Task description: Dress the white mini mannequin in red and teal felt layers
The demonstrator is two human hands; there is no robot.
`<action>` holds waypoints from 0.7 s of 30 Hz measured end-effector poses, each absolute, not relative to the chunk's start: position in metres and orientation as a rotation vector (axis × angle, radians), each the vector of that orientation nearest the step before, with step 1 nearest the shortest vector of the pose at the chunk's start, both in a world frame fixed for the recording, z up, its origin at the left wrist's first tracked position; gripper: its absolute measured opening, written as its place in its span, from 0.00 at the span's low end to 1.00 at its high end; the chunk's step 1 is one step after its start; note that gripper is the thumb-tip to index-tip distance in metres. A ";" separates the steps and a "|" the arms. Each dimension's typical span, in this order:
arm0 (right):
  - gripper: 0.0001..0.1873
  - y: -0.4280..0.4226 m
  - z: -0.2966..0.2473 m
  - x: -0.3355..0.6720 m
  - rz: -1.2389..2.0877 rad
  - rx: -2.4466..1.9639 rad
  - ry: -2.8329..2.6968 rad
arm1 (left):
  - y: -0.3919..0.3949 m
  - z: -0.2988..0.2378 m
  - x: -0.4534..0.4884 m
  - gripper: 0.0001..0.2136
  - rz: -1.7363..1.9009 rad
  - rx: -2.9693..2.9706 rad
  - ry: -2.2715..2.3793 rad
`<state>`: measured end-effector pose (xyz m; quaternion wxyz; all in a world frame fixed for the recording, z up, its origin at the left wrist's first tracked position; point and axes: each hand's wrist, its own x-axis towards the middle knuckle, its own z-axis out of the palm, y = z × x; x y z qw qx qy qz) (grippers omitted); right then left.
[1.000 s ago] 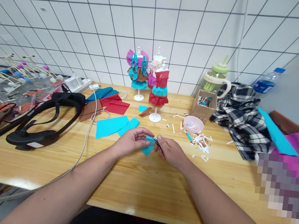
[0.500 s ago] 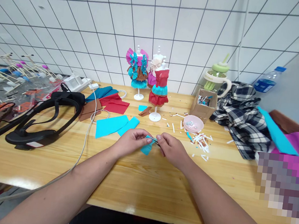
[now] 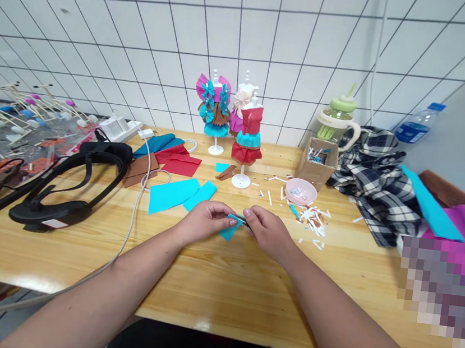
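A small folded piece of blue paper (image 3: 229, 229) sits between my two hands just above the wooden table (image 3: 210, 284). My left hand (image 3: 203, 219) pinches its left side with closed fingers. My right hand (image 3: 265, 232) pinches its right side, thumb and fingers pressed together. Behind them stand three small mannequins (image 3: 239, 121) dressed in pink, blue, red and brown paper. Two flat blue paper sheets (image 3: 179, 194) lie left of my hands.
A black headset (image 3: 69, 188) with a cable lies at the left. Red and brown paper (image 3: 170, 162), a pink bowl (image 3: 300, 192), white paper scraps (image 3: 314, 220), a cardboard box (image 3: 319, 161), a green jug (image 3: 337, 125), plaid cloth (image 3: 378, 180) and a water bottle (image 3: 416, 129) are behind and right.
My hands have closed in slightly on the blue paper, which now looks more gathered and hangs lower toward the table. Nothing else has moved.
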<state>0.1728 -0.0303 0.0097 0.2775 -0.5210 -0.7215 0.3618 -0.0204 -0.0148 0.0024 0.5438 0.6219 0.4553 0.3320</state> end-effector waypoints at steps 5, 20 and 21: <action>0.20 -0.031 0.008 0.172 1.004 -1.385 -1.943 | -0.015 0.003 -0.020 0.13 0.799 1.476 1.091; 0.19 -0.031 0.007 0.171 1.050 -1.418 -1.922 | -0.016 0.004 -0.018 0.14 0.773 1.499 1.103; 0.19 -0.031 0.007 0.171 1.053 -1.424 -1.917 | -0.016 0.004 -0.018 0.14 0.772 1.501 1.102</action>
